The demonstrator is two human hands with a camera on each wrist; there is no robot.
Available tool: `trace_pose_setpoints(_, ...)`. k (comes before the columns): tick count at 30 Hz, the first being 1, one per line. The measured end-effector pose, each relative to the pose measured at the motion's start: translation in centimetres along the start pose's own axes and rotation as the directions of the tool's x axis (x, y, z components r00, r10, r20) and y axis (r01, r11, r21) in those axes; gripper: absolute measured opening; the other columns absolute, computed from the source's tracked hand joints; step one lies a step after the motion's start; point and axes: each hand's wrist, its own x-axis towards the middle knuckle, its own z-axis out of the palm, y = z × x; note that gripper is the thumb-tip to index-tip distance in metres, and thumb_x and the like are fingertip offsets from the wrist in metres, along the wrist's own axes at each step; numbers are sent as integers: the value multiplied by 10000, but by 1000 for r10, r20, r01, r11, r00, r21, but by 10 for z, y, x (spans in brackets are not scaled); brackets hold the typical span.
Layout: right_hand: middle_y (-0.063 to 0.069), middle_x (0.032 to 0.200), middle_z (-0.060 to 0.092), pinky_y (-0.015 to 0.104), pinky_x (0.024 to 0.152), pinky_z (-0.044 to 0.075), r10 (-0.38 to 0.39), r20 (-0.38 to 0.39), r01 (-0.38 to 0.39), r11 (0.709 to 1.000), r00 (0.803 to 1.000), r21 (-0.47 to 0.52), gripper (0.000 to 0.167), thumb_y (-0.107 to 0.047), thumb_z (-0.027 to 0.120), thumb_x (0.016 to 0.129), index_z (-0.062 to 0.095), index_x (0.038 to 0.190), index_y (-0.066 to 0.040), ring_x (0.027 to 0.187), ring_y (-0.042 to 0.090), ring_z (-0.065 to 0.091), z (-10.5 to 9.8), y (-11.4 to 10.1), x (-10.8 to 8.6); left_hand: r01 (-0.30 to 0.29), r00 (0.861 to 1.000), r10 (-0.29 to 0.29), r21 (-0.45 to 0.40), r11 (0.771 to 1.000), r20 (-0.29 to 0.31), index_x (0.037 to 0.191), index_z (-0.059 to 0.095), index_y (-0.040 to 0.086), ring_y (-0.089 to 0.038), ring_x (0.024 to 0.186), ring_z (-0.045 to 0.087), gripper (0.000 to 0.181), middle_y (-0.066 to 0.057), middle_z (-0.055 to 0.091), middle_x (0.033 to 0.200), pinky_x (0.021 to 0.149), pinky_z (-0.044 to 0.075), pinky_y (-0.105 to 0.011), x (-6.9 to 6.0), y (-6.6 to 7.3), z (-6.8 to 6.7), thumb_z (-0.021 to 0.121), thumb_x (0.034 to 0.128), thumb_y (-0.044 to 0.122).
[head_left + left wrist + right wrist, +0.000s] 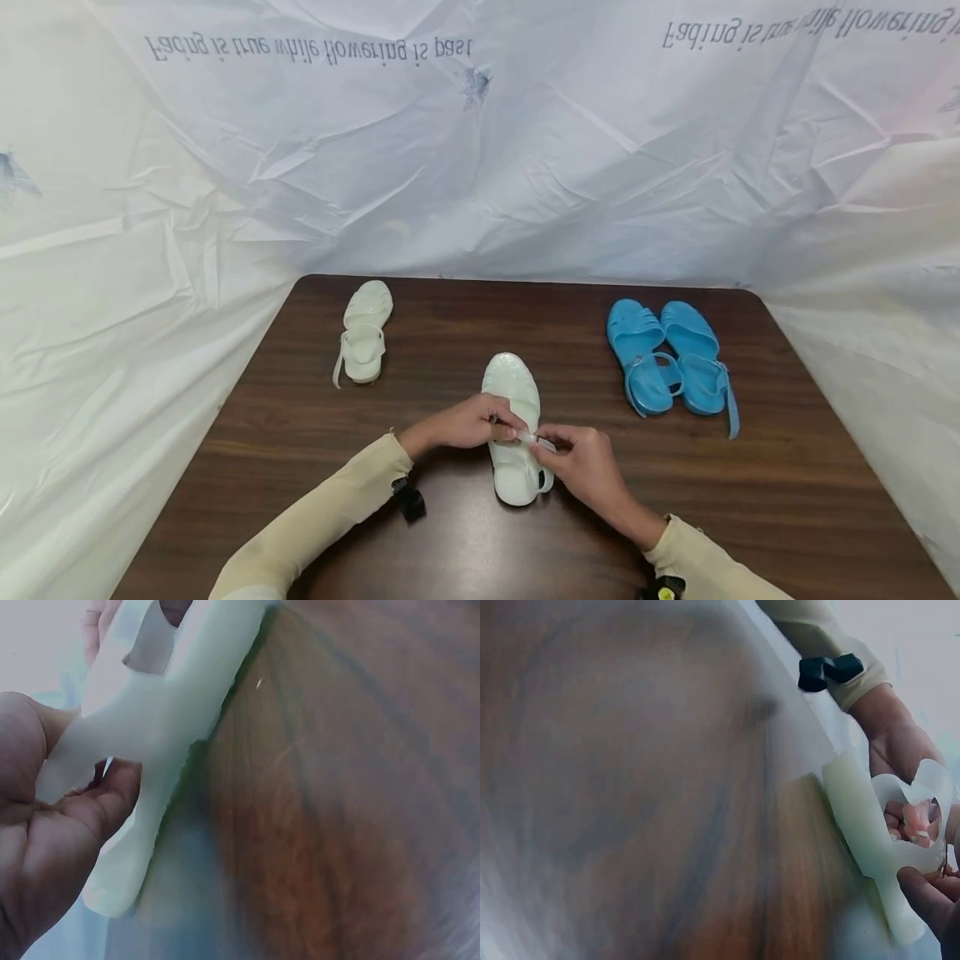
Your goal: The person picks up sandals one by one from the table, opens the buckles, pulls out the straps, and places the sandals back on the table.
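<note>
A white sandal (512,379) lies sole down on the table, toe pointing away, between my two hands. From its left side my left hand (471,422) pinches the ankle strap (525,437) between thumb and fingers, above the footbed. On the right, my right hand (592,468) pinches the strap near its end with thumb and forefinger. In the left wrist view the left thumb and fingers are close against the sandal's side (191,697). The strap loop (932,780) stands raised in the right wrist view. Fingertips hide the small fastening part.
Another white sandal (367,308), its strap hanging loose, lies at the back left. A pair of blue sandals, one on the left (633,325) and one on the right (690,329), sits at the back right. The dark wood table (450,333) meets a white sheet (525,167) behind.
</note>
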Motion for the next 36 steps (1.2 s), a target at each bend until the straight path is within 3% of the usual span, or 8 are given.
trace_pose_setpoints(9, -69, 854, 765, 201, 609, 548, -22, 4, 22, 1000, 1000, -8, 130, -120, 870, 818, 808, 932, -133, 729, -11, 669, -2, 0, 1, 1, 1000, -2, -30, 1000, -31, 1025, 796, 99, 2, 732, 523, 125, 70, 697, 888, 688, 442, -187, -1, 2, 1, 686, 968, 117)
trace_pose_setpoints(17, -85, 854, 766, 195, 595, 544, -50, 10, 50, 998, 999, -31, 126, -228, 859, 851, 810, 939, -154, 714, -37, 660, -1, -1, 2, -6, 998, 6, -1, 1000, -64, 1009, 810, 220, -4, 732, 549, 127, 150, 672, 835, 660, 451, -188, -2, 1, 5, 775, 932, 314)
trace_pose_setpoints(21, -69, 877, 774, 193, 611, 554, -35, 10, 35, 999, 999, -21, 137, -212, 868, 838, 814, 944, -144, 752, -18, 688, -1, -2, 2, -4, 996, 6, 18, 1000, -92, 1042, 824, 203, -8, 741, 584, 159, 147, 694, 877, 665, 480, -191, -3, 1, 6, 788, 922, 301)
trace_pose_setpoints(28, -61, 854, 769, 195, 606, 552, -13, -7, 13, 1000, 1000, -15, 131, -125, 872, 817, 815, 935, -133, 739, -3, 683, -1, 0, 1, -6, 993, 8, 18, 1000, -117, 954, 837, 180, -20, 713, 579, 97, 117, 688, 839, 645, 472, -193, -2, -1, 5, 798, 914, 259)
trace_pose_setpoints(36, -30, 855, 772, 184, 616, 560, -44, -18, 44, 999, 999, 1, 139, -55, 851, 809, 814, 930, -114, 746, 9, 693, -1, 3, 0, -4, 988, 3, -8, 1000, -152, 881, 823, 151, -28, 696, 548, 60, 81, 664, 794, 634, 440, -189, -4, -7, 4, 796, 901, 201)
